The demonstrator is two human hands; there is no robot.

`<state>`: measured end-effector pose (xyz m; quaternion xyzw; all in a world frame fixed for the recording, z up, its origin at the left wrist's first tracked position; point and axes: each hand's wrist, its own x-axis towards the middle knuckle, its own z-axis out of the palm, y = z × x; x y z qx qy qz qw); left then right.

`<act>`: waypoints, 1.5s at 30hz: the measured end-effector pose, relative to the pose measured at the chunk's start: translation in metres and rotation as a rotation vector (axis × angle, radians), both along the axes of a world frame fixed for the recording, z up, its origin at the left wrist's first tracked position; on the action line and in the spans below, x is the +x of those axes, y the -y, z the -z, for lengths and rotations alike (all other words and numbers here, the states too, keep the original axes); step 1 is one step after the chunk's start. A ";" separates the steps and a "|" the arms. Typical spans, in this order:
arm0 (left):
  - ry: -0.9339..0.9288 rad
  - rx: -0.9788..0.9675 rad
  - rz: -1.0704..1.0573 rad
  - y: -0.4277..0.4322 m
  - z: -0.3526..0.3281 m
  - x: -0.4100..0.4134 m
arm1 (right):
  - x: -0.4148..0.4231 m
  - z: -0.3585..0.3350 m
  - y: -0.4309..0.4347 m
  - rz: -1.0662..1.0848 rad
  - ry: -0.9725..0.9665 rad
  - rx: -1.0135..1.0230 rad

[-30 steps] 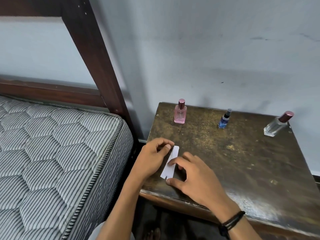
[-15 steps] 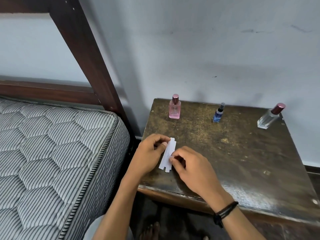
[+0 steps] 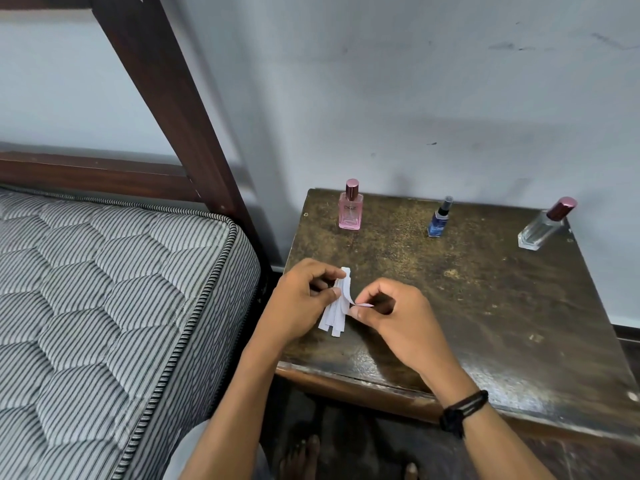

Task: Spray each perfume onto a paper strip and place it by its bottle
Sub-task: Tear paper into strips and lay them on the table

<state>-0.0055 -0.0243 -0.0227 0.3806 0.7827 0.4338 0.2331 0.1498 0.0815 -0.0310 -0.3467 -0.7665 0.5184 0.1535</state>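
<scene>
White paper strips sit pinched in the left grip; the right grip pinches one of them by its curled end. Beyond both grips stand a pink bottle, blue bottle and clear bottle on the worktop.

A worn wooden table bears a pink bottle, blue bottle and clear bottle.

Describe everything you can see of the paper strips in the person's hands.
The paper strips are a small bundle of narrow, thin white slips, plain as far as can be seen. They hang roughly upright, leaning a little, with their uneven lower ends fanned out. The left hand pinches the bundle near its top. One strip curls away to the right, its end pinched by the right hand. The bundle is over the near left part of the dark wooden table; whether it touches the top cannot be told.
</scene>
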 end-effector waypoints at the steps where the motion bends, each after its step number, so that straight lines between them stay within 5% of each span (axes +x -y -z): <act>1: -0.008 -0.005 0.000 0.000 -0.001 0.000 | 0.000 0.000 0.000 0.000 0.005 0.004; 21: -0.211 -0.081 -0.016 -0.007 0.008 0.007 | 0.009 -0.014 -0.011 -0.030 0.116 0.058; 29: -0.277 -0.118 -0.031 -0.008 0.011 0.012 | 0.018 -0.026 -0.021 0.116 0.116 0.362; 37: -0.247 -0.058 -0.045 -0.009 0.007 0.015 | 0.018 -0.022 -0.009 -0.113 0.338 0.492; 45: -0.424 -0.151 0.109 -0.013 0.010 0.025 | 0.020 -0.024 -0.007 -0.213 0.404 0.520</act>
